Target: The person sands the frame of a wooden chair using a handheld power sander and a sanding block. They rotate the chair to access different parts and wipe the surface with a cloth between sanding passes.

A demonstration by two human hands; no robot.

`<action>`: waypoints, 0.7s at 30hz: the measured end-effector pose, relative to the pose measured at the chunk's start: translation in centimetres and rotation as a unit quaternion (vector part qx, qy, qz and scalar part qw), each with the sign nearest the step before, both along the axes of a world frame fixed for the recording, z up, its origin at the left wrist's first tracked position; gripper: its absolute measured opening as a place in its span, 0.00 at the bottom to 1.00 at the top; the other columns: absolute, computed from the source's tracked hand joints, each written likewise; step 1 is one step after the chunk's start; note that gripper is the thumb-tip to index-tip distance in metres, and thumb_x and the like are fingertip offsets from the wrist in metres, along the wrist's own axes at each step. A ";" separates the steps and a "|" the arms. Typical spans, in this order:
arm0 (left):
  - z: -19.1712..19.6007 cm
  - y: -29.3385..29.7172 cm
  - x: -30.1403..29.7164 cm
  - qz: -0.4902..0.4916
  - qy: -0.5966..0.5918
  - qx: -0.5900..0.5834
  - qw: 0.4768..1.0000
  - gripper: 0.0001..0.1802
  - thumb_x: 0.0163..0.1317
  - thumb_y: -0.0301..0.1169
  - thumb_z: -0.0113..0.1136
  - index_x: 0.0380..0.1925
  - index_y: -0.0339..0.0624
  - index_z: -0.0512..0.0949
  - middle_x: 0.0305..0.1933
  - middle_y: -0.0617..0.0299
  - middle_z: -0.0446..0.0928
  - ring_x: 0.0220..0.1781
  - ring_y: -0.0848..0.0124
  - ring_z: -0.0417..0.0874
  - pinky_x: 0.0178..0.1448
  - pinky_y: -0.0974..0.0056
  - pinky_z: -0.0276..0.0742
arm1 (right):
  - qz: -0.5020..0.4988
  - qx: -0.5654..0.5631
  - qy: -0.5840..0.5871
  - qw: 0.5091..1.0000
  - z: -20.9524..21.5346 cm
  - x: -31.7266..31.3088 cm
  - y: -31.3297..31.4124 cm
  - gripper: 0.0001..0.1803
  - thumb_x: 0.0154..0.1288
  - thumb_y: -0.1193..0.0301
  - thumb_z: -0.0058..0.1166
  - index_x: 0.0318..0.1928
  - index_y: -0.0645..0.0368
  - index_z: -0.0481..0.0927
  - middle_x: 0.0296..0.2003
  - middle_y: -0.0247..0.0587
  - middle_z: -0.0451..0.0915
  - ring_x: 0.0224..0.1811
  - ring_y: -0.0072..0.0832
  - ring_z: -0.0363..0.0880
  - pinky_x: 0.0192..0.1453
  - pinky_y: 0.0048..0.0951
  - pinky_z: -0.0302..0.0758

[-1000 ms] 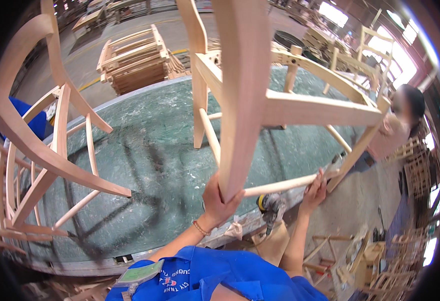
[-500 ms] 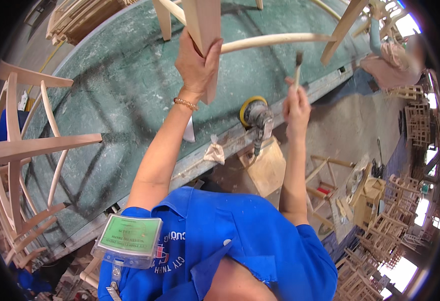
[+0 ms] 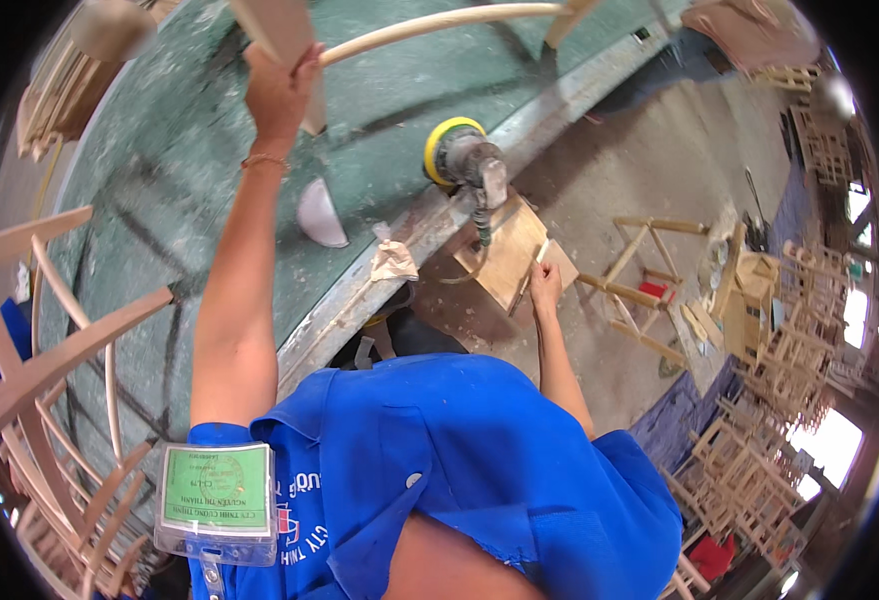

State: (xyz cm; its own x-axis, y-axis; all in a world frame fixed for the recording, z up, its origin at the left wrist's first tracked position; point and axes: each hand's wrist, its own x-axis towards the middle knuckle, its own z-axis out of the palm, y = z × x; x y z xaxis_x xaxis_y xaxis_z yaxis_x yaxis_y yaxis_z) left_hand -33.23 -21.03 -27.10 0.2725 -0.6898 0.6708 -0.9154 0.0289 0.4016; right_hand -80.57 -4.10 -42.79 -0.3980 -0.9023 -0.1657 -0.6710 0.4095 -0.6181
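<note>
My left hand [image 3: 277,92] is raised and grips a pale wooden chair leg [image 3: 284,45] standing on the green worktable [image 3: 189,140]. A curved wooden rail [image 3: 429,22] runs right from that leg. My right hand [image 3: 544,285] is lowered beside the table's edge, pinching a small thin pale strip [image 3: 537,258] over a wooden box [image 3: 507,250]. A round sander with a yellow pad [image 3: 462,155] lies on the table's rim between the two hands.
Unfinished wooden chair frames [image 3: 49,350] stand at the left. A crumpled rag [image 3: 392,262] and a pale half-round piece [image 3: 319,215] lie near the table's edge. More chair frames and stools [image 3: 749,440] crowd the dusty floor at the right.
The view has tipped further down. My right hand dropped from beside the curved rail to the wooden box below the table's edge. The left hand keeps its hold on the leg.
</note>
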 end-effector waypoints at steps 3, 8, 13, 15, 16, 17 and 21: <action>0.2 0.5 0.6 -0.024 0.110 0.078 0.991 0.34 0.58 0.51 0.64 0.54 0.38 0.67 0.55 0.47 0.72 0.43 0.48 0.81 0.40 0.50 0.76 | -0.031 0.065 0.020 0.997 -3.5 0.2 -0.9 0.15 0.58 0.62 0.59 0.33 0.63 0.74 0.28 0.41 0.79 0.32 0.31 0.78 0.41 0.34 0.76; -3.6 8.0 0.7 0.025 0.122 0.066 0.990 0.33 0.55 0.51 0.66 0.51 0.38 0.71 0.55 0.48 0.74 0.54 0.51 0.77 0.52 0.49 0.72 | -0.004 0.062 0.067 0.996 -5.2 0.9 -1.7 0.18 0.53 0.62 0.63 0.35 0.62 0.73 0.28 0.44 0.79 0.30 0.34 0.80 0.38 0.33 0.77; -7.5 17.3 -3.9 0.125 0.152 0.339 0.920 0.28 0.52 0.49 0.68 0.44 0.39 0.75 0.45 0.52 0.75 0.47 0.53 0.77 0.51 0.53 0.72 | -0.024 0.006 0.028 0.999 -4.4 -0.7 -1.2 0.17 0.58 0.64 0.60 0.42 0.61 0.72 0.28 0.41 0.78 0.25 0.29 0.78 0.34 0.28 0.77; -8.3 18.2 -4.6 0.130 0.185 0.348 0.910 0.26 0.52 0.47 0.67 0.43 0.40 0.75 0.42 0.52 0.76 0.45 0.53 0.77 0.49 0.54 0.73 | -0.029 -0.033 -0.040 0.998 -2.5 -0.1 -1.4 0.14 0.63 0.66 0.56 0.43 0.62 0.72 0.30 0.39 0.77 0.27 0.26 0.77 0.34 0.27 0.76; -8.8 18.6 -4.6 0.135 0.198 0.333 0.912 0.25 0.53 0.47 0.66 0.42 0.40 0.75 0.40 0.52 0.76 0.44 0.53 0.78 0.48 0.53 0.73 | -0.036 -0.024 -0.109 0.993 -1.1 1.3 -1.6 0.13 0.66 0.68 0.53 0.45 0.63 0.72 0.32 0.39 0.77 0.30 0.24 0.77 0.34 0.27 0.75; -9.0 18.9 -4.5 0.141 0.207 0.316 0.915 0.24 0.53 0.46 0.65 0.42 0.40 0.75 0.39 0.51 0.77 0.43 0.53 0.79 0.46 0.53 0.74 | -0.043 -0.015 -0.181 0.982 0.5 2.8 -2.1 0.12 0.69 0.69 0.51 0.47 0.64 0.72 0.33 0.38 0.77 0.32 0.23 0.76 0.35 0.27 0.74; -6.1 18.8 -4.7 0.106 0.387 0.278 0.873 0.25 0.57 0.48 0.61 0.44 0.39 0.75 0.38 0.49 0.79 0.40 0.53 0.81 0.43 0.55 0.76 | 0.132 -0.118 -0.285 0.942 7.2 9.6 -3.0 0.10 0.74 0.71 0.45 0.49 0.64 0.73 0.33 0.33 0.74 0.30 0.15 0.71 0.31 0.20 0.71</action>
